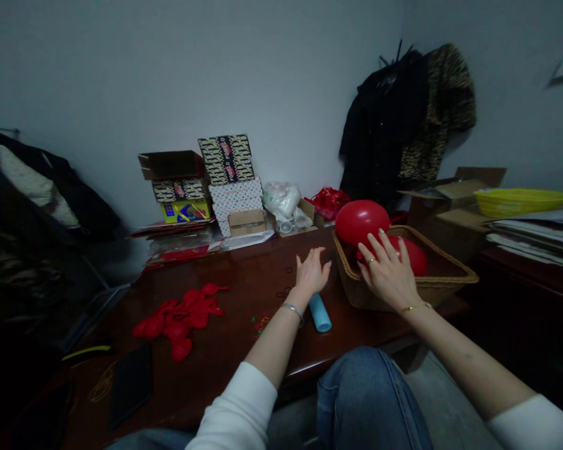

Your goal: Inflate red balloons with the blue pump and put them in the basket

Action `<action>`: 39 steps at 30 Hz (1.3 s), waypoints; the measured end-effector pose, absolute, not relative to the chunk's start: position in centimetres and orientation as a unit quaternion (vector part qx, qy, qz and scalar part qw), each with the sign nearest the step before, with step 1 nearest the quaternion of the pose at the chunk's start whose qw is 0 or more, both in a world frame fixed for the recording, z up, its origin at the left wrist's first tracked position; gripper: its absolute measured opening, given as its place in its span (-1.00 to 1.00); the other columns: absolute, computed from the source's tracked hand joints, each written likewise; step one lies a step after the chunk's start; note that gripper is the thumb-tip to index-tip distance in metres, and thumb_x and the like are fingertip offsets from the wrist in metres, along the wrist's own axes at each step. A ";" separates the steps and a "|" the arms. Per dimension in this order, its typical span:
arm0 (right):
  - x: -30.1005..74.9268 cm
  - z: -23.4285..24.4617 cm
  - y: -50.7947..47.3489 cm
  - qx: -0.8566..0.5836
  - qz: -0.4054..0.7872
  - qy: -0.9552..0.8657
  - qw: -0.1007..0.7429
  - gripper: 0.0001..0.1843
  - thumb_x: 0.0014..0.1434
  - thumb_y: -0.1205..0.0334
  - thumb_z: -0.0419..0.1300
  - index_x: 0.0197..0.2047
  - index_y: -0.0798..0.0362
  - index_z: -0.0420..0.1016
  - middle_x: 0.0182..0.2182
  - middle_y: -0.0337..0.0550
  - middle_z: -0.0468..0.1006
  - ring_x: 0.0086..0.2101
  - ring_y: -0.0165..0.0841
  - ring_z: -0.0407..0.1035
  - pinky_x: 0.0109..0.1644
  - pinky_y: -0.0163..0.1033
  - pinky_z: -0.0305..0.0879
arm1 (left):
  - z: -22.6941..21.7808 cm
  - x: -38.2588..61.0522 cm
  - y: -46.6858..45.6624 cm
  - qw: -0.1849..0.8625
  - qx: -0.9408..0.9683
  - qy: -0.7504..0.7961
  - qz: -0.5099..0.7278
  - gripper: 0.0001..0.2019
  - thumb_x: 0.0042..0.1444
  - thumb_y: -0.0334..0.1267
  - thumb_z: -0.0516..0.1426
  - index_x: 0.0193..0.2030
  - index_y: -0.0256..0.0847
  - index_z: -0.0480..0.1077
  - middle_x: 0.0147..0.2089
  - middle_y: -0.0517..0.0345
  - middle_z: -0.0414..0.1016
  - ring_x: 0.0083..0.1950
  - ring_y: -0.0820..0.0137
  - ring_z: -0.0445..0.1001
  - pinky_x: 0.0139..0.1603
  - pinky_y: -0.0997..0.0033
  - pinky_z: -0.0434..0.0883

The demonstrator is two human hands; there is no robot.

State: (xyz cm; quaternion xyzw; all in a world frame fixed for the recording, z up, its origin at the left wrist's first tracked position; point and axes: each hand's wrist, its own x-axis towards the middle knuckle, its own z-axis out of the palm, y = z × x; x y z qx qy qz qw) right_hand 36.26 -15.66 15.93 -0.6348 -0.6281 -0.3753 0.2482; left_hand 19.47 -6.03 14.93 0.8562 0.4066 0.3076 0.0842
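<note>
Red balloons (362, 222) (right hand (388, 272) overlapping), wicker basket (363, 295), blue cylinder (319, 314) nearby

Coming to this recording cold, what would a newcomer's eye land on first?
Probably the glossy, inflated red balloon at the wicker basket on the right, with the right hand spread at the basket's near side. Next would come the heap of limp red balloons on the left part of the dark table, then the light-blue cylinder near the left hand.
</note>
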 end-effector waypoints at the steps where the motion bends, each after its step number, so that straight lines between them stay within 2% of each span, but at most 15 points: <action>1: 36.1 15.9 -15.5 -0.633 -0.375 -0.631 0.249 -0.48 0.15 0.18 0.07 0.17 0.15 0.24 0.24 0.07 0.12 0.26 -0.09 -0.20 0.26 0.18 -0.22 | 14.9 19.1 -6.1 0.073 0.857 0.407 0.307 -0.57 0.21 -0.14 -0.06 0.21 -0.10 0.04 0.28 -0.02 0.16 0.31 0.23 0.07 0.27 -0.12 -0.08; 4: 35.6 15.7 -15.0 -0.627 -0.374 -0.635 0.251 -0.43 0.13 0.19 0.09 0.20 0.18 0.20 0.25 0.10 0.09 0.26 -0.06 -0.22 0.26 0.20 -0.23 | 14.9 18.0 -6.1 0.044 0.859 0.414 0.298 -0.43 0.19 -0.04 -0.07 0.31 -0.12 -0.09 0.37 -0.05 -0.07 0.39 0.19 -0.19 0.28 -0.10 -0.11; 8: 35.1 15.3 -14.4 -0.620 -0.370 -0.644 0.253 -0.41 0.12 0.20 0.09 0.21 0.18 0.17 0.26 0.09 0.06 0.26 -0.05 -0.22 0.26 0.23 -0.25 | 14.7 16.5 -6.1 0.021 0.854 0.433 0.288 -0.37 0.18 0.01 -0.08 0.35 -0.08 -0.16 0.40 -0.02 -0.17 0.40 0.17 -0.30 0.28 -0.12 -0.13; 17: 31.8 14.1 -13.1 -0.594 -0.336 -0.678 0.273 -0.41 0.15 0.23 0.06 0.24 0.18 0.12 0.28 0.11 0.01 0.27 -0.06 -0.25 0.25 0.23 -0.19 | 12.1 11.1 -5.5 -0.002 0.842 0.467 0.271 -0.36 0.18 0.02 -0.08 0.35 -0.08 -0.16 0.41 -0.01 -0.23 0.40 0.17 -0.36 0.28 -0.11 -0.14; 23: 27.8 11.4 -11.7 -0.557 -0.297 -0.722 0.283 -0.40 0.16 0.22 0.06 0.24 0.19 0.10 0.28 0.11 -0.01 0.27 -0.06 -0.24 0.24 0.22 -0.14 | 9.6 5.8 -6.5 -0.022 0.828 0.504 0.246 -0.35 0.19 0.03 -0.09 0.36 -0.11 -0.18 0.41 0.00 -0.23 0.40 0.19 -0.36 0.30 -0.06 -0.17; 32: 19.7 5.9 -9.1 -0.519 -0.256 -0.778 0.246 -0.45 0.17 0.19 0.04 0.20 0.22 0.19 0.28 0.09 0.00 0.28 -0.10 -0.28 0.27 0.17 -0.20 | 4.3 -3.7 -6.3 -0.052 0.787 0.581 0.201 -0.34 0.19 0.00 -0.09 0.36 -0.18 -0.19 0.41 -0.05 -0.24 0.40 0.15 -0.36 0.30 -0.06 -0.13; 39: 13.4 3.3 -7.2 -0.490 -0.224 -0.814 0.218 -0.43 0.16 0.13 0.06 0.20 0.20 0.20 0.28 0.06 0.00 0.28 -0.12 -0.31 0.30 0.12 -0.27 | 2.4 -10.6 -5.4 -0.059 0.760 0.627 0.159 -0.33 0.17 0.02 -0.06 0.36 -0.22 -0.12 0.41 -0.06 -0.22 0.40 0.14 -0.33 0.31 0.01 -0.13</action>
